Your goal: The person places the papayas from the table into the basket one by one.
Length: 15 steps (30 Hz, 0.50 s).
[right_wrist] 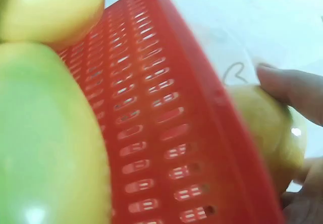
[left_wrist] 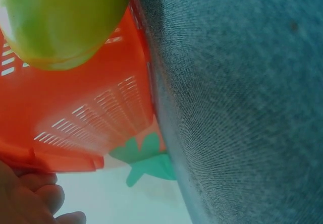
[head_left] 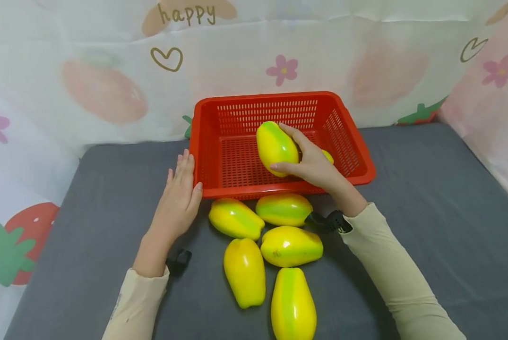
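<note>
My right hand (head_left: pixel 315 163) grips a yellow-green papaya (head_left: pixel 275 146), thumb on its near side and fingers on the far side. It holds the papaya over the inside of a red plastic basket (head_left: pixel 247 191). In the right wrist view the held papaya (right_wrist: pixel 272 133) shows behind the basket's wall (right_wrist: pixel 151 98). Another yellow fruit (head_left: pixel 328 156) lies inside the basket, mostly hidden by my right hand. My left hand (head_left: pixel 177 198) rests with straight fingers along the basket's left side. In the left wrist view only some fingers (left_wrist: pixel 48 196) show, by the rim.
Several papayas lie on the grey cloth in front of the basket, among them one papaya (head_left: pixel 284 209) close to its front wall and another papaya (head_left: pixel 294 304) nearest me. Behind the basket hangs a printed curtain (head_left: pixel 236 61). Grey cloth (head_left: pixel 428 212) extends to the right.
</note>
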{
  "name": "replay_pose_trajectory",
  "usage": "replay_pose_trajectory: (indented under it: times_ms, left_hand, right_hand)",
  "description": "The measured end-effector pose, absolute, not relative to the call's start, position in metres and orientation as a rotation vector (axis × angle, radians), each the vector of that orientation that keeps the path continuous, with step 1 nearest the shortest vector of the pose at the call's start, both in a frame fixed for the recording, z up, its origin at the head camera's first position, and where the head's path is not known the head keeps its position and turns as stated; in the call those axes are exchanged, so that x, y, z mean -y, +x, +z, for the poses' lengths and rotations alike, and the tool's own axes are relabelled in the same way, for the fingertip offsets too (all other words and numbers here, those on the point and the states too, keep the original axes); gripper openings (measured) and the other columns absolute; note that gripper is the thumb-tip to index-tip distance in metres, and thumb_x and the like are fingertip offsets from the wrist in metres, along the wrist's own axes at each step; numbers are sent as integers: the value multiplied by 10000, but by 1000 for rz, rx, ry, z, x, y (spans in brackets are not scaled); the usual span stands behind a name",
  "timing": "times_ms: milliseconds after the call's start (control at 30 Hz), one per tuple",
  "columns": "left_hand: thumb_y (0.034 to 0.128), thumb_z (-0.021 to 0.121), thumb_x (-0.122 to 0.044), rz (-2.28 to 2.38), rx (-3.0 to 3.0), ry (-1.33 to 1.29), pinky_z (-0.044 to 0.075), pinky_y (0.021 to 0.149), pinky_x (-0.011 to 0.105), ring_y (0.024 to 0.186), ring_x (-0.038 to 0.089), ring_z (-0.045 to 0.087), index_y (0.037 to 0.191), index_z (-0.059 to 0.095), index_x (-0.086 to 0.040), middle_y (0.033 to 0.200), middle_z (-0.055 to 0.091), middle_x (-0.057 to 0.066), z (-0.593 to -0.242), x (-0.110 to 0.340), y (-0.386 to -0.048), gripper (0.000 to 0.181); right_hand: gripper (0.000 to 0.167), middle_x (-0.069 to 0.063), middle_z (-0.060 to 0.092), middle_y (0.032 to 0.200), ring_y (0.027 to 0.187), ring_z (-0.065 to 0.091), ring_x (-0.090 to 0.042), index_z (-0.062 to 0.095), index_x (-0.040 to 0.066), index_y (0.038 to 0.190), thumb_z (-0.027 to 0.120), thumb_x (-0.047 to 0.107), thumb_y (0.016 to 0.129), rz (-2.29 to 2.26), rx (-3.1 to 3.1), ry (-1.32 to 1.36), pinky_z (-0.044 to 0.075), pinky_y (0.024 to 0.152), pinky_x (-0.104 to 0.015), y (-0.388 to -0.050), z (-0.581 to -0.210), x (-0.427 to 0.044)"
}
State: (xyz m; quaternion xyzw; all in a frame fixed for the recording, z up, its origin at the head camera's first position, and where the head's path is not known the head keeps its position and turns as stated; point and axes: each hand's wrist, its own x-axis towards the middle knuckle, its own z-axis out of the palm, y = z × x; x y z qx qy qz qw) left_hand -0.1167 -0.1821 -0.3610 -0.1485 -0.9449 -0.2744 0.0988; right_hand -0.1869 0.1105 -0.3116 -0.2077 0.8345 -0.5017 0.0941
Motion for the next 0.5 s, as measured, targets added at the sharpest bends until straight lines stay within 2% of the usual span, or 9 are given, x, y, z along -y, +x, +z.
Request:
replay_pose_trajectory:
  times_ms: [267,500]
  left_hand:
    - [1000,351,-206,-795,2785,-446,53,1127,523,1437,272,40,1491,96,34,1569,61,138,-363,182,-117,602]
    - [997,366,-194,-790,2780,-439,60,1126,526,1437,275,44,1489,109,36,1568,69,142,-362,183,-117,601]
  right_hand:
    - [908,-46,415,1374,1072,465,-236,243,235,1500,756,390,767,-1227,-2538,-690,414,906,-442,-201,-316,-94]
    - [909,-63,403,1399,1113,442,-241,241,180,1503,748,359,770,-1035,-2529,-755,403,930,-444,-207,-316,-86]
